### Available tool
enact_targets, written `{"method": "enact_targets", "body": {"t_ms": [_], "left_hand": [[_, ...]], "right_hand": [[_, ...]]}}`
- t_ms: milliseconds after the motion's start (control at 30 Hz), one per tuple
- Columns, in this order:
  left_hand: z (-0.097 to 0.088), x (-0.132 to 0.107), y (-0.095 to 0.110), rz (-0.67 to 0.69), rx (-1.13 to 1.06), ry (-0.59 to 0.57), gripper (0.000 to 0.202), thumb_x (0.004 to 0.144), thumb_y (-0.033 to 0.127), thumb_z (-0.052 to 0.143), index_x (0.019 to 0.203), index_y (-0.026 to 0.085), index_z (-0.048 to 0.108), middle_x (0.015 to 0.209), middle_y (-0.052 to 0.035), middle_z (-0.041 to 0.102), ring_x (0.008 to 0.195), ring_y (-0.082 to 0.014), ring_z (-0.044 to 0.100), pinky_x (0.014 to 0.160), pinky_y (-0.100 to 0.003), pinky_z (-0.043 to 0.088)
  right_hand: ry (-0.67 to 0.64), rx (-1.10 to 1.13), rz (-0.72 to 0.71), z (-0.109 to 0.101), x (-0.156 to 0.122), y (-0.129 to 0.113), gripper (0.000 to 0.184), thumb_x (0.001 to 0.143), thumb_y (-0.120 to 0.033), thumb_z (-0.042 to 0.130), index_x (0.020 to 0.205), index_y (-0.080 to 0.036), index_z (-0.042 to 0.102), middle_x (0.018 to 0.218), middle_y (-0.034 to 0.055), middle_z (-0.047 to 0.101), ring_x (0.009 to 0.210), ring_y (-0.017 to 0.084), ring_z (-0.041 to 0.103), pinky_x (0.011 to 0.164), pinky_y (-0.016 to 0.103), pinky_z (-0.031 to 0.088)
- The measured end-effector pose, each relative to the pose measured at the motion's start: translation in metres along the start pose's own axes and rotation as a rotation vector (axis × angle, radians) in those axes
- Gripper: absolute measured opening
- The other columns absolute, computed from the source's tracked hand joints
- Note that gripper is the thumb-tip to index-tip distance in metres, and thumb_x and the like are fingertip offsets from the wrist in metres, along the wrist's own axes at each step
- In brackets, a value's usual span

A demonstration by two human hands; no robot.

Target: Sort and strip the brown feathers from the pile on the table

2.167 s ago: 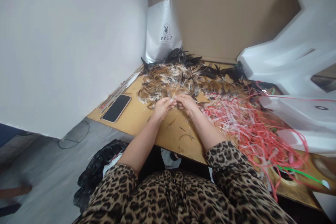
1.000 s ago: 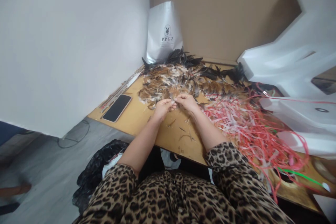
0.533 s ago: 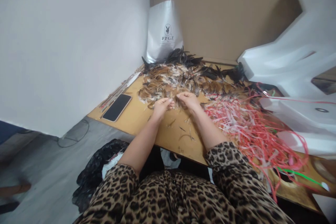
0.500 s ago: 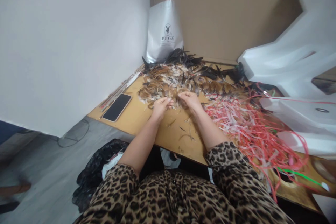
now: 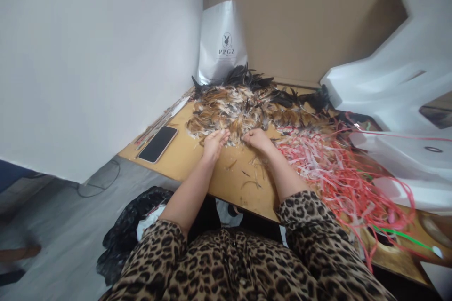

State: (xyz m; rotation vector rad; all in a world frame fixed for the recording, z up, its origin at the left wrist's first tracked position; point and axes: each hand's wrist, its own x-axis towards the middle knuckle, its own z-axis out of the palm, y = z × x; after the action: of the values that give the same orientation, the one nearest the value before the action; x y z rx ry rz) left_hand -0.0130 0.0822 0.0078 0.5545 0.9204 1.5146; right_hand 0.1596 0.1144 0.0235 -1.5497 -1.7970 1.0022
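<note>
A wide pile of brown, white and black feathers [image 5: 243,103] covers the back of the wooden table [image 5: 183,155]. My left hand [image 5: 213,143] rests at the pile's near edge, fingers together and bent over a small tuft of feathers. My right hand [image 5: 257,139] lies a hand's width to the right, curled with its fingertips pinched into the feathers at the same edge. A few loose feathers [image 5: 247,178] lie on the bare wood between my forearms.
A black phone [image 5: 157,144] lies at the table's left edge beside thin sticks [image 5: 160,120]. A white paper bag [image 5: 221,42] stands in the back corner. Tangled red and white strips [image 5: 335,169] cover the right side, under white foam shapes [image 5: 399,84]. A black plastic bag [image 5: 127,230] sits on the floor.
Both hands had been pinching a feather tuft together; they have moved apart and lowered onto the near edge of the pile.
</note>
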Motion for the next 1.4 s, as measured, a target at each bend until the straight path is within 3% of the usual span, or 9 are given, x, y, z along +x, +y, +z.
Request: {"method": "enact_targets", "body": {"t_ms": [167,233,333,433,667,900,1100,1267,1400], "left_hand": [[0.001,-0.001,0.000,-0.012,-0.044,-0.010,0.012,0.069,0.016,0.067,0.076,0.010,0.059,0.094,-0.0105,0.068,0.085,-0.0134,0.065,0.083,-0.028,0.046],[0.001,-0.001,0.001,-0.012,-0.051,-0.022,0.012,0.069,0.016,0.067,0.077,0.010,0.060,0.094,-0.0102,0.068,0.084,-0.0130,0.064,0.081,-0.027,0.046],[0.000,-0.001,0.001,-0.004,-0.050,-0.045,0.014,0.068,0.017,0.068,0.079,0.010,0.062,0.087,-0.0084,0.068,0.076,-0.0104,0.064,0.071,-0.021,0.047],[0.000,-0.002,0.001,0.009,-0.035,-0.081,0.016,0.067,0.019,0.069,0.079,0.010,0.063,0.078,-0.0057,0.067,0.066,-0.0071,0.061,0.059,-0.016,0.045],[0.004,-0.006,0.003,-0.062,0.041,-0.165,0.017,0.067,0.021,0.069,0.078,0.010,0.063,0.081,-0.0062,0.068,0.063,-0.0060,0.060,0.052,-0.014,0.043],[0.006,-0.011,0.003,-0.109,0.106,-0.235,0.018,0.068,0.021,0.069,0.079,0.009,0.063,0.091,-0.0104,0.068,0.066,-0.0089,0.062,0.056,-0.017,0.045],[0.005,-0.010,0.003,-0.149,0.097,-0.254,0.015,0.068,0.020,0.069,0.078,0.009,0.063,0.071,-0.0059,0.066,0.063,-0.0088,0.062,0.057,-0.016,0.045],[0.004,-0.007,0.001,-0.149,0.068,-0.230,0.009,0.069,0.014,0.067,0.074,0.008,0.064,0.066,-0.0053,0.066,0.058,-0.0061,0.059,0.059,-0.016,0.046],[0.004,-0.005,0.001,-0.144,-0.004,-0.198,0.003,0.070,0.009,0.065,0.073,0.008,0.065,0.068,-0.0054,0.066,0.061,-0.0054,0.060,0.060,-0.014,0.046]], "right_hand": [[0.047,-0.210,-0.038,0.004,-0.006,-0.010,0.034,0.065,-0.048,0.058,0.056,-0.016,0.064,0.048,0.0004,0.053,0.045,0.010,0.041,0.046,0.023,0.028],[0.091,-0.297,-0.059,0.009,-0.006,-0.012,0.036,0.066,-0.050,0.056,0.058,-0.017,0.066,0.050,0.0011,0.055,0.048,0.010,0.043,0.047,0.023,0.027],[0.141,-0.359,-0.070,0.015,-0.004,-0.010,0.028,0.067,-0.041,0.055,0.063,-0.017,0.068,0.056,0.0018,0.059,0.054,0.011,0.048,0.051,0.022,0.029],[0.149,-0.272,-0.062,0.017,-0.002,-0.007,0.022,0.066,-0.032,0.054,0.064,-0.015,0.068,0.058,0.0011,0.060,0.055,0.011,0.050,0.053,0.021,0.032],[0.195,0.166,-0.010,0.009,0.000,-0.010,0.031,0.062,-0.041,0.057,0.068,-0.012,0.066,0.053,-0.0009,0.055,0.045,0.008,0.040,0.046,0.021,0.033],[0.257,-0.020,-0.208,0.009,-0.007,-0.023,0.023,0.067,-0.033,0.052,0.067,-0.014,0.065,0.057,0.0004,0.058,0.051,0.010,0.046,0.052,0.021,0.035],[0.226,-0.187,-0.289,0.012,-0.017,-0.033,0.019,0.068,-0.029,0.051,0.067,-0.016,0.065,0.060,0.0009,0.061,0.055,0.010,0.050,0.055,0.021,0.035],[0.170,-0.100,-0.290,0.012,-0.015,-0.032,0.020,0.067,-0.031,0.054,0.066,-0.015,0.066,0.058,0.0004,0.059,0.054,0.009,0.048,0.053,0.021,0.033],[0.101,0.151,-0.178,0.009,-0.014,-0.034,0.029,0.067,-0.042,0.059,0.064,-0.014,0.065,0.050,-0.0014,0.053,0.044,0.007,0.039,0.045,0.021,0.029]]}}
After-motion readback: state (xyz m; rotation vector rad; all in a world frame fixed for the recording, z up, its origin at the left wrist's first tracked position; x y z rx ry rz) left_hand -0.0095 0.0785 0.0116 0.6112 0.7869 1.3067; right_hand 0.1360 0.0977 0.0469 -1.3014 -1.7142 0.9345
